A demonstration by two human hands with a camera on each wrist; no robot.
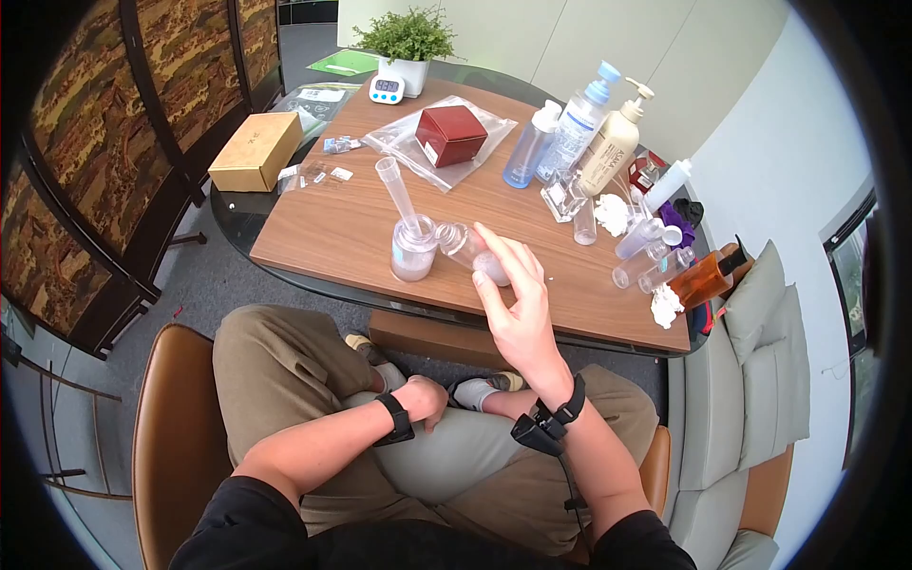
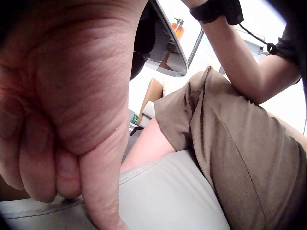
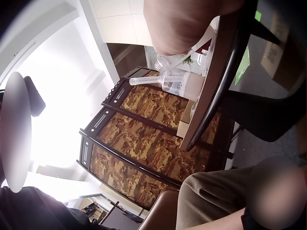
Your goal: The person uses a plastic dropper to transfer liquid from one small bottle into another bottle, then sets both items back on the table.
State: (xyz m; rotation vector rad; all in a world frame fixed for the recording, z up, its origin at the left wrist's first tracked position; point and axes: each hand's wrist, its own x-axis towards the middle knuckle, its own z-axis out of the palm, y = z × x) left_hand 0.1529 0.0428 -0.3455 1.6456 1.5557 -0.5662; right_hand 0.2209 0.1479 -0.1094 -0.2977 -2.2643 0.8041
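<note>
My right hand (image 1: 521, 309) grips a small clear bottle (image 1: 461, 245) between thumb and fingers over the table's near edge. This bottle lies tilted, its neck toward the left and pale cloudy contents at its base end. Close beside its neck stands an upright clear bottle (image 1: 413, 258) with pale contents low inside. A clear tube (image 1: 394, 185) leans out of the upright bottle's mouth; the tube (image 3: 144, 80) also shows in the right wrist view. My left hand (image 1: 425, 399) rests on the grey seat (image 2: 168, 196) between my legs, fingers loosely curled, holding nothing.
A dark red box (image 1: 450, 135) sits on a plastic bag at the table's back. Pump bottles (image 1: 608, 142), small clear bottles (image 1: 635, 271) and an amber pump bottle (image 1: 701, 280) crowd the right side. A cardboard box (image 1: 255, 152), white timer (image 1: 387, 89) and potted plant (image 1: 407, 43) stand farther left.
</note>
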